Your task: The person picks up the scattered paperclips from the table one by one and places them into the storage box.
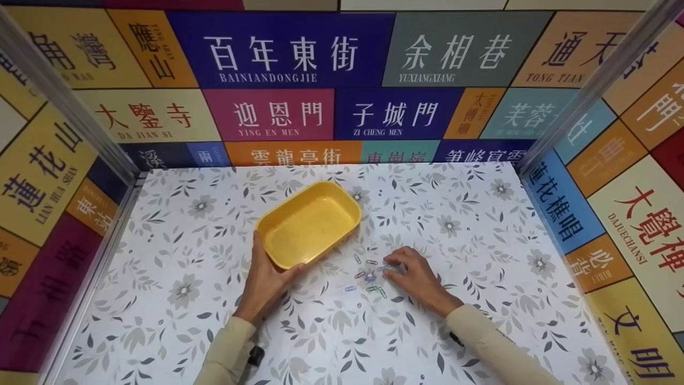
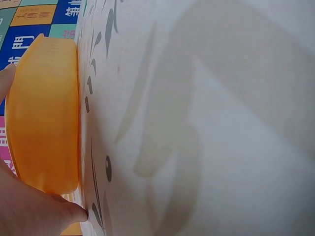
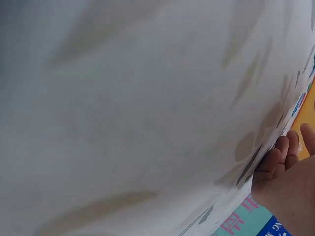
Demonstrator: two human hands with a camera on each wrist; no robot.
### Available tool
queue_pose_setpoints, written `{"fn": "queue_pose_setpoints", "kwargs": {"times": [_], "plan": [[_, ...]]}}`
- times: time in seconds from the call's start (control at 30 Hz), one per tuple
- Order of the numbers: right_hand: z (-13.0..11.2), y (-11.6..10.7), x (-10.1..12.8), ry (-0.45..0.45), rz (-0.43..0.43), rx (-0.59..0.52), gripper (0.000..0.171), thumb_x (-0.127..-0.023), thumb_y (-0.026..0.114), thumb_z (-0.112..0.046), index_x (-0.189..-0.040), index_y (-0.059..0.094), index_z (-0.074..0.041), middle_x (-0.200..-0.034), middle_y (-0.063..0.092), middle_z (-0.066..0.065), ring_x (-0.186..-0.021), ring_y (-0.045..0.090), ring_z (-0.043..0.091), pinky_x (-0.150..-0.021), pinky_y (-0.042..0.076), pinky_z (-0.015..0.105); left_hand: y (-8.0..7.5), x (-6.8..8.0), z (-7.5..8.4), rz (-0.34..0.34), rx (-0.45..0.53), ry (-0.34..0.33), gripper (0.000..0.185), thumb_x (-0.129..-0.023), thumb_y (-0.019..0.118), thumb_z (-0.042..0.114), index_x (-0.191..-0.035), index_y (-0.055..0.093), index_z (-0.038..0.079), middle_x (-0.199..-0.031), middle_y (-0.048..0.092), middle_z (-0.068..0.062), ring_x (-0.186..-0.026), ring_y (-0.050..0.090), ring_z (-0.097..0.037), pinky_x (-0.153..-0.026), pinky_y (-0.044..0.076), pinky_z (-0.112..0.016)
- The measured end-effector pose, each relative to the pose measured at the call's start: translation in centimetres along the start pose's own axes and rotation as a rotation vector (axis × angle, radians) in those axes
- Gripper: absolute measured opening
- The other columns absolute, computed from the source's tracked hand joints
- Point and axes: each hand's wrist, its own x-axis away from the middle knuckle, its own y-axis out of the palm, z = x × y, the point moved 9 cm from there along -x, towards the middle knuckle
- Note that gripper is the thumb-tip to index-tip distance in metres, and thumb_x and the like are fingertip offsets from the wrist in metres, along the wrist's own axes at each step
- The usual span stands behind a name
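Paper clips: a small scatter of coloured paper clips (image 1: 367, 275) lies on the floral table (image 1: 481, 224), between the two hands and just in front of the tray's near corner.
Right hand: the right hand (image 1: 414, 275) rests palm down on the table at the right edge of the scatter, fingers together and bent, tips at the nearest clips. Whether a clip is pinched I cannot tell.
Left hand: the left hand (image 1: 265, 278) grips the near end of the yellow tray (image 1: 307, 224), thumb curled at its near corner, fingers along its left wall.
Tray: it sits flat on the table, turned at an angle, and shows only bare yellow floor inside.
Left wrist view: the tray's outer wall (image 2: 44, 113) stands against the tabletop, with the thumb (image 2: 39, 209) pressed at its corner.
Hard to make out: the right wrist view is mostly blurred tabletop; only curled fingers (image 3: 283, 155) show at its edge, no clips.
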Motion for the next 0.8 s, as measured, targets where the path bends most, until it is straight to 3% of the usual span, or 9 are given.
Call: {"fn": "queue_pose_setpoints", "kwargs": {"times": [0.47, 0.8], "plan": [[0.69, -0.47, -0.21, -0.046, -0.022, -0.045, 0.02, -0.094, 0.086, -0.006, -0.114, 0.085, -0.006, -0.114, 0.069, 0.003, -0.108, 0.065, 0.026, -0.088, 0.054, 0.031, 0.06, -0.05, -0.15, 0.008, -0.002, -0.002, 0.145, -0.08, 0.101, 0.042, -0.178, -0.003, 0.017, -0.182, 0.022, -0.014, -0.165, 0.028, -0.032, -0.135, 0.02, -0.051], [0.57, -0.26, -0.32, -0.099, -0.02, -0.014, 0.014, -0.095, 0.084, -0.001, -0.108, 0.086, -0.004, -0.11, 0.067, 0.005, -0.101, 0.062, 0.026, -0.086, 0.052, 0.031, -0.09, -0.15, 0.05, 0.009, -0.026, 0.027, 0.142, -0.083, 0.099, 0.035, -0.176, -0.003, 0.006, -0.181, 0.018, -0.02, -0.165, 0.026, -0.036, -0.135, 0.021, -0.053]]}}
